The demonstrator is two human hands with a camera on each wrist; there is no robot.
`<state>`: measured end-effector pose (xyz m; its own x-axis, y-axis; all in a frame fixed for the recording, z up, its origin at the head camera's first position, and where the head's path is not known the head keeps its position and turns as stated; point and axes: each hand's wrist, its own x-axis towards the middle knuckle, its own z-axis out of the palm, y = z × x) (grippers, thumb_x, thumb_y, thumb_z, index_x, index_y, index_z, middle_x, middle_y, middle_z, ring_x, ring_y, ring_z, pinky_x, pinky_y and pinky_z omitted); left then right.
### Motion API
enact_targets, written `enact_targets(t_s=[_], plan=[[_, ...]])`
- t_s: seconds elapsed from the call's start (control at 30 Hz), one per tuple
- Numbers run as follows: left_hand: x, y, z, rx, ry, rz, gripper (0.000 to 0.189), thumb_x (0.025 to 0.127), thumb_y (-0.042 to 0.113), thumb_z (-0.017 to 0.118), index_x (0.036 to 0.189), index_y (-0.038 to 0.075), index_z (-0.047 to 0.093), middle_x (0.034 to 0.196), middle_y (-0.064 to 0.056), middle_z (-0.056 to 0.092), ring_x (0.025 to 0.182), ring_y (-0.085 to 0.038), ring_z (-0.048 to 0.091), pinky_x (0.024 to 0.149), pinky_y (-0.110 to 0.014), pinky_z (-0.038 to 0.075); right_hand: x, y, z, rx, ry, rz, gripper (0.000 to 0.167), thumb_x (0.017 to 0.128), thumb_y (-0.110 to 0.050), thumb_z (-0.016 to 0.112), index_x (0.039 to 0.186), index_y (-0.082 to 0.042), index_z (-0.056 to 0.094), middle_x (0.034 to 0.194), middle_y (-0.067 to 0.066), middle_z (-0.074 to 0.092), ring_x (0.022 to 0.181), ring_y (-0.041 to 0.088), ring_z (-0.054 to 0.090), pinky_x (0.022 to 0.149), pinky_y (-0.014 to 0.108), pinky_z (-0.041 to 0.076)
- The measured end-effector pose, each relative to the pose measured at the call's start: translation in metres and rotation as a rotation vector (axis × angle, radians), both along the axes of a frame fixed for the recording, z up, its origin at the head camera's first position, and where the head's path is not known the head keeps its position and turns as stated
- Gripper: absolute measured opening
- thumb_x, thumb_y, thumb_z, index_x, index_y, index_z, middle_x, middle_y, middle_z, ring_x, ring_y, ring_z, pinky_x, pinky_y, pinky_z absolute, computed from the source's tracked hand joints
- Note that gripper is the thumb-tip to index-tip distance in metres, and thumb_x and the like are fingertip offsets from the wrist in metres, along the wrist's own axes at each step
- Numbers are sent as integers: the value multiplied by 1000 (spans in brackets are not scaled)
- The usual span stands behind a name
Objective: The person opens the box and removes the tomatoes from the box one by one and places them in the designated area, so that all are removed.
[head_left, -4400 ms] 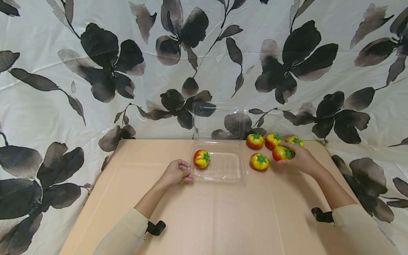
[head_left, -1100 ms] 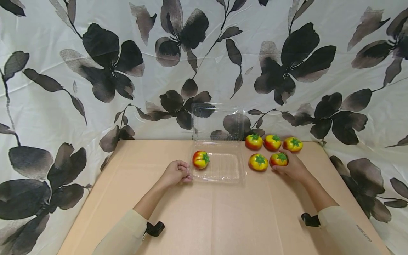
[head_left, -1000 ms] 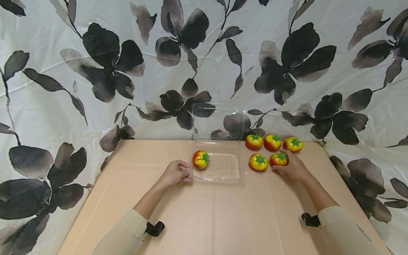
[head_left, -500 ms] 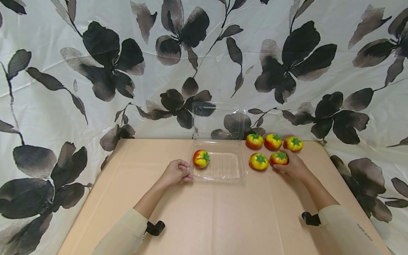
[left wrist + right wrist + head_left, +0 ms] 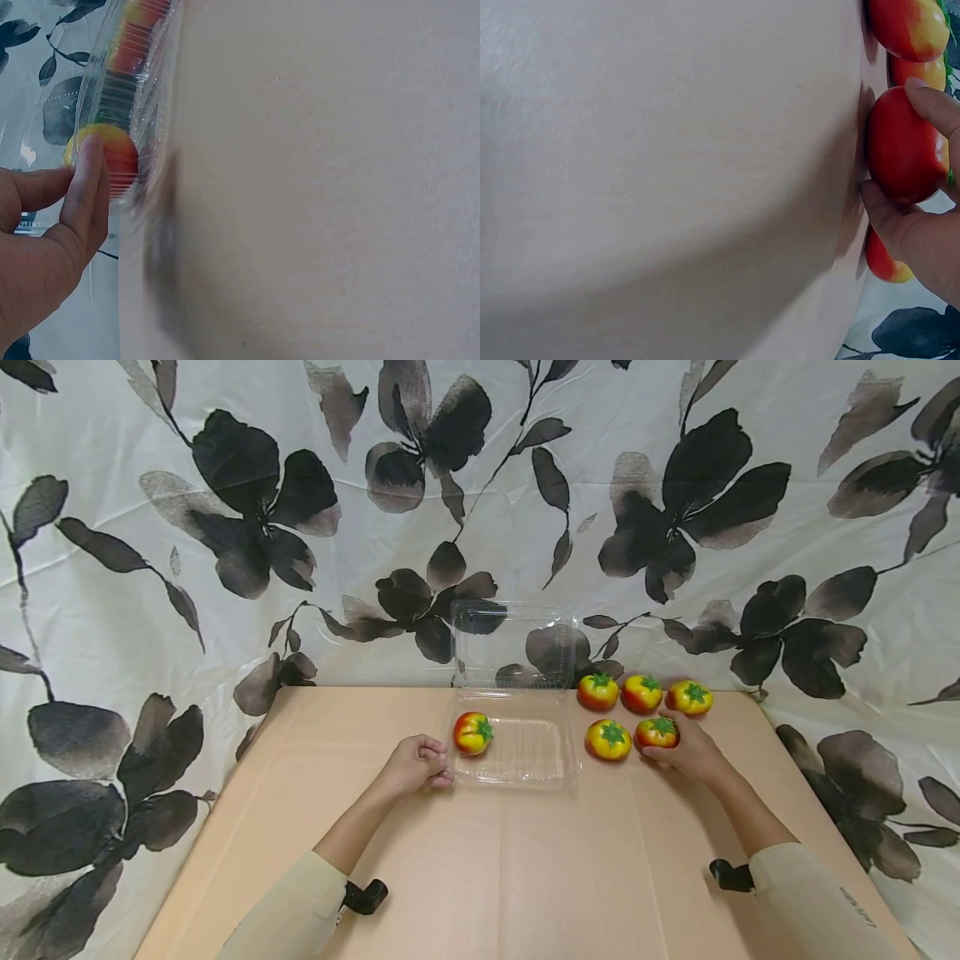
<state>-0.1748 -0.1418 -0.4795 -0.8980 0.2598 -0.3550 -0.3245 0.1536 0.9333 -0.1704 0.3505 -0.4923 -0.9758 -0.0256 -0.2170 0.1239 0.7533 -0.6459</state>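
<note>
My left hand (image 5: 414, 766) pinches the left rim of a clear plastic clamshell container (image 5: 525, 781), whose lid (image 5: 517, 643) stands raised at the back. Inside it, at the left end, lies one red-and-yellow tomato (image 5: 473, 734) with a green calyx. In the left wrist view the thumb and fingers (image 5: 88, 161) meet on the container's edge beside that tomato. To the right of the container, my right hand (image 5: 693, 752) grips another tomato (image 5: 657, 732) between thumb and fingers. Its red side (image 5: 901, 146) faces the right wrist camera, close to the table surface.
Next to the held tomato sits another tomato (image 5: 608, 740). Behind them stand three more in a row: a left tomato (image 5: 597, 693), a middle tomato (image 5: 641, 695) and a right tomato (image 5: 689, 698). The tan table (image 5: 450, 877) ends at a floral cloth (image 5: 540, 543).
Since the oldest frame, my right hand has brought its tomato slightly nearer and down into the front row, uncovering the right back tomato. Over the last second both hands stay still.
</note>
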Motion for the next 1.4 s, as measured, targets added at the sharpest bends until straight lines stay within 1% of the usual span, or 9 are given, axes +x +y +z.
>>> enact_targets(t_s=[0.37, 0.6, 0.8, 1.03, 1.17, 1.3, 1.4], plan=[[-1, -1, -1, 10, 0, 1, 27, 98, -14, 57, 124, -17, 49, 93, -16, 58, 73, -19, 73, 74, -37, 68, -1, -2, 0, 5, 3, 0, 93, 93, -33, 78, 156, 6, 22, 155, 38, 31, 134, 56, 39, 118, 73, 32], [-1, -1, -1, 16, -4, 6, 28, 98, -15, 55, 125, -18, 48, 97, -22, 58, 72, -18, 72, 76, -39, 68, 0, -2, 4, 4, -9, -2, 95, 93, -35, 78, 157, 7, 20, 157, 38, 27, 137, 57, 36, 118, 74, 31], [-1, -1, -2, 20, -4, 5, 28, 98, -15, 55, 125, -19, 48, 97, -21, 58, 73, -18, 73, 76, -37, 68, 0, -2, 7, 17, -4, 2, 96, 93, -36, 78, 157, 7, 20, 158, 38, 27, 140, 58, 33, 118, 75, 29], [-2, -1, -2, 19, -11, 4, 29, 98, -15, 55, 126, -19, 47, 98, -22, 58, 76, -21, 74, 76, -37, 68, 0, -3, 16, 34, 50, 7, 91, 93, -31, 78, 156, 10, 25, 156, 38, 31, 137, 58, 37, 116, 73, 36], [-3, -1, -3, 18, -12, 4, 29, 98, -15, 55, 126, -19, 47, 95, -19, 58, 76, -21, 74, 75, -36, 68, 0, -6, 24, 45, 89, 27, 90, 93, -31, 79, 155, 11, 28, 156, 37, 34, 135, 58, 39, 113, 74, 38], [-4, -1, -4, 18, -11, 5, 29, 98, -15, 55, 126, -18, 47, 92, -15, 58, 74, -20, 74, 75, -37, 68, 0, -11, 31, 67, 114, 49, 89, 93, -32, 79, 155, 9, 30, 156, 36, 35, 136, 58, 39, 113, 74, 39], [-3, -1, -5, 20, -13, 3, 29, 98, -15, 56, 126, -18, 47, 92, -15, 58, 74, -20, 74, 75, -36, 68, 0, -16, 37, 86, 134, 66, 88, 92, -32, 79, 156, 7, 31, 156, 35, 36, 139, 57, 38, 115, 73, 37]])
